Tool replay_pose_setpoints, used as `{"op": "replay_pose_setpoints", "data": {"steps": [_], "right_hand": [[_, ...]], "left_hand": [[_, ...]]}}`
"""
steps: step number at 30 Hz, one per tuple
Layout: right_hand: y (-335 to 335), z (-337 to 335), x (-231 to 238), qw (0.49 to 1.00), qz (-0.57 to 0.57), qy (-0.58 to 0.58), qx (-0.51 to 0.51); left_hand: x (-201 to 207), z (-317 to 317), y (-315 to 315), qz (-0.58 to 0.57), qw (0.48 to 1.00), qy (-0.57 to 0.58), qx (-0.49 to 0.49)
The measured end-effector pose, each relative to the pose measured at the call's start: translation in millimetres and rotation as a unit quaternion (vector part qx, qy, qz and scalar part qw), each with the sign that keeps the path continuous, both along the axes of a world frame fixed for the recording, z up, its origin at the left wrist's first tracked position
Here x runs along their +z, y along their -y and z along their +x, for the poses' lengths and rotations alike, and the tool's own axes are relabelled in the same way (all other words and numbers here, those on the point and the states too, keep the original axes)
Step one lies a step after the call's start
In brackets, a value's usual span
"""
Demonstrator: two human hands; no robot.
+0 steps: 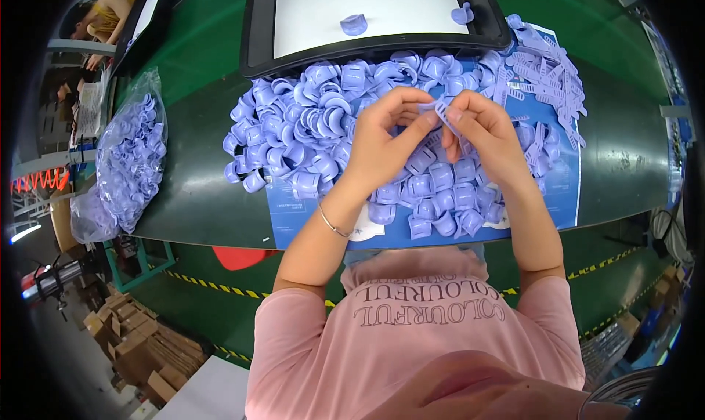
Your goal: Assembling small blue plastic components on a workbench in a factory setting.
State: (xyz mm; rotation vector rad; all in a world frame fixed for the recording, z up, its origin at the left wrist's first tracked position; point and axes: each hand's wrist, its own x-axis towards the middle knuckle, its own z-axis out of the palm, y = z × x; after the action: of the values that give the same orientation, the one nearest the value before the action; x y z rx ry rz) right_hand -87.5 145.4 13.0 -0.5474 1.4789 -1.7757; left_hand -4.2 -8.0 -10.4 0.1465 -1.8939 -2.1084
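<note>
My left hand and my right hand meet over a heap of lavender curved plastic pieces. Between their fingertips is a lavender slotted strap, pinched from both sides. Part of a lavender piece also shows by my left fingertips, but my fingers hide whether it is joined to the strap. Below my hands, more curved pieces with a slot in them lie in a loose pile. Flat slotted straps are heaped to the right of my right hand.
A blue printed sheet lies under the heap on the dark green table. Beyond stands a black-framed tray with a white base and two curved pieces. At left sits a clear bag of lavender parts. Another person works at far left.
</note>
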Motion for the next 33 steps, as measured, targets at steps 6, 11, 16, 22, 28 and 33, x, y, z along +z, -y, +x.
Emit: {"op": "replay_pose_setpoints", "data": {"steps": [6,11,16,22,28,33], "right_hand": [[-1.4,-1.4,1.6,0.999,-0.011,-0.023,-0.035],[0.4,-0.6,4.5,0.999,0.001,-0.034,-0.036],[-1.8,-2.8,4.8,0.998,0.017,-0.052,-0.017],[1.1,-1.9,2.8,0.999,-0.004,-0.019,-0.042],[-0.7,-1.0,-0.3,1.000,-0.003,0.003,0.001],[-0.8,0.0,0.3,1.000,0.003,-0.006,-0.007]], "left_hand": [[9.0,1.2,4.7,0.153,0.987,0.045,-0.004],[8.2,-0.7,8.7,0.248,0.968,0.026,-0.023],[13.1,-1.8,3.8,0.225,0.974,0.019,-0.015],[10.3,0.5,-0.2,0.045,0.999,0.017,0.000],[12.0,1.9,-3.1,0.056,0.998,0.001,0.006],[12.7,3.2,-3.4,0.048,0.999,0.009,-0.001]]}}
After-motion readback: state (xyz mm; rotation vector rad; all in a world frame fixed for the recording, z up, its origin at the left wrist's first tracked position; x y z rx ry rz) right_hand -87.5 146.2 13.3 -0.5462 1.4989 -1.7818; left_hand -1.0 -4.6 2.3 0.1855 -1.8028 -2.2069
